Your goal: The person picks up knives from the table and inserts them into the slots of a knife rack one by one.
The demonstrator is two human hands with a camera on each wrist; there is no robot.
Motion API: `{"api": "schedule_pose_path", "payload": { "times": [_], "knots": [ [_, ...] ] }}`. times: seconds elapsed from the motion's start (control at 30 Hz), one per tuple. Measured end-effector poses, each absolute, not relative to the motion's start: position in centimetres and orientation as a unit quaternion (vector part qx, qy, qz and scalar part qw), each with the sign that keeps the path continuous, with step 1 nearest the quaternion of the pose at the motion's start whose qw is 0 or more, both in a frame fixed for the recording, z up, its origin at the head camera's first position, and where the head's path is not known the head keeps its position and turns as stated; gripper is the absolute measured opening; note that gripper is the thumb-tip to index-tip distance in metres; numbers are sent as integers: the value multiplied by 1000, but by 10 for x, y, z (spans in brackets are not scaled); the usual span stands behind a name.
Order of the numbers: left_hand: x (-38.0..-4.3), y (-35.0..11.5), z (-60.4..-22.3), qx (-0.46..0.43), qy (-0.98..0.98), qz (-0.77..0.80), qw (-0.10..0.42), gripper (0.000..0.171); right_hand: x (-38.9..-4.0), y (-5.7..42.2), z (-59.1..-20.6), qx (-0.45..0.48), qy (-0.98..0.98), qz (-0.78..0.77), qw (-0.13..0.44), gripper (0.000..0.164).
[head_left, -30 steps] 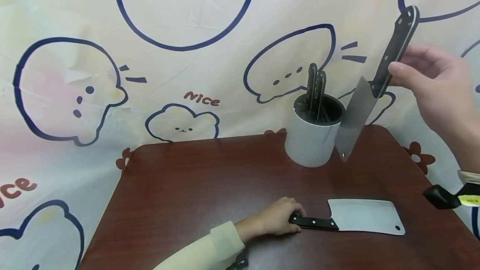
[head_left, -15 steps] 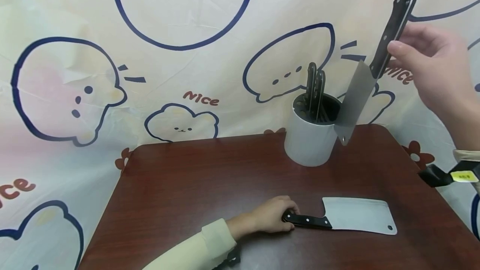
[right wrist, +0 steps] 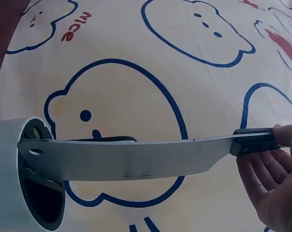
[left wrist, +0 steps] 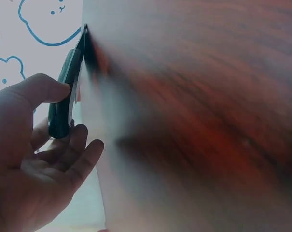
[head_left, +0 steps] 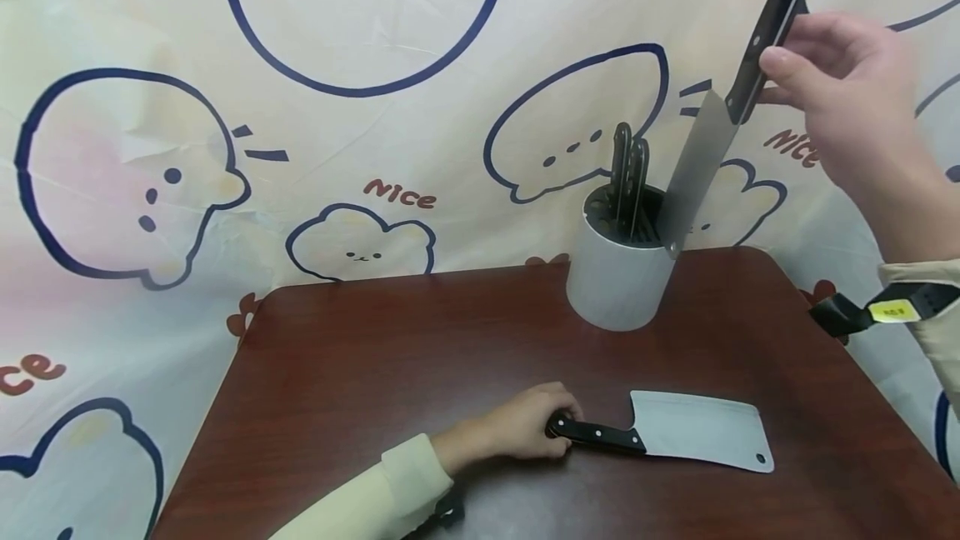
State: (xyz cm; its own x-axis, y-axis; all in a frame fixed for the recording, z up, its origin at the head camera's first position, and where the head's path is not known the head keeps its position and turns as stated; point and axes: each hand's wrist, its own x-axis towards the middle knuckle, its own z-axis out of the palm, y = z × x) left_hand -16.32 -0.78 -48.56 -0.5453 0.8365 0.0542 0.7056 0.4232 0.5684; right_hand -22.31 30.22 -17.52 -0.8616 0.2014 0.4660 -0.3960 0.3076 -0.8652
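Observation:
My right hand (head_left: 855, 98) pinches the black riveted handle of a cleaver (head_left: 697, 177) above the table's back right. Its blade slants down to the left, and the holed end overlaps the right rim of a white round knife holder (head_left: 618, 290). In the right wrist view this blade (right wrist: 126, 162) spans from the fingers to the holder's dark mouth. My left hand (head_left: 528, 423) grips the handle end of a second cleaver (head_left: 697, 432), whose broad blade lies low over the table, pointing right. The left wrist view shows thumb and fingers around that black handle (left wrist: 63, 106).
Several black-handled knives (head_left: 630, 173) stand in the holder. The dark brown table (head_left: 390, 357) has rounded back corners. A cream cloth (head_left: 352, 140) with blue cartoon outlines hangs behind and beside it.
My right hand has risen and shifted slightly left, bringing its blade's end from beside the holder up to the rim. My left hand has drawn the other cleaver a little left.

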Motion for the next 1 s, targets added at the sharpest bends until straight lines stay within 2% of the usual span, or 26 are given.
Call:
{"api": "schedule_pose_path", "payload": {
  "times": [0.27, 0.8, 1.0],
  "knots": [
    [-166, -22, -484, 463, 828, 295, 116, 28, -235, 299, -175, 33, -775, 582, 243, 40],
    [-167, -37, -475, 459, 824, 314, 110, 24, -256, 281, -181, 82, -763, 594, 240, 34],
    [-168, -42, -472, 452, 826, 314, 123, 23, -265, 278, -185, 89, -766, 588, 243, 33]
  ]
}}
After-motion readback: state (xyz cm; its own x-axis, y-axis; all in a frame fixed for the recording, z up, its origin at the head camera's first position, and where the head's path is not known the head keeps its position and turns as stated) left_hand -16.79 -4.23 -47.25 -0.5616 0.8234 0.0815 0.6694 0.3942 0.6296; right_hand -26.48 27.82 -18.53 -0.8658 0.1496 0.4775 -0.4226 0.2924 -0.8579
